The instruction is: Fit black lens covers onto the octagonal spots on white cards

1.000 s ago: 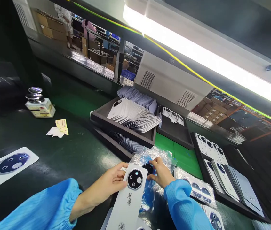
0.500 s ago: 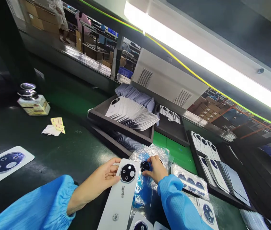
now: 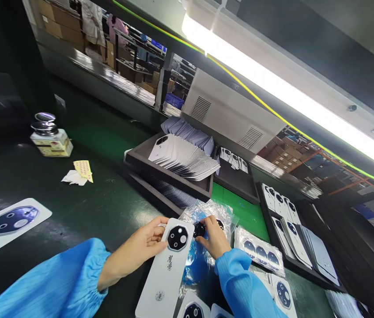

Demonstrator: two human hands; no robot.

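Hands meet at the workbench's near edge. The left hand clamps the white phone back cover by its top, likely to steady it. The right hand pinches a small black lens disc just beside the camera ring, over a plastic bag.

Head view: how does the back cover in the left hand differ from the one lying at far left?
The held back cover is gripped near its top by the left hand; the far-left back cover lies flat on the dark surface, untouched. The held back cover's camera island is black; the far-left back cover's is glossy blue-violet. Both are white with an octagonal island.
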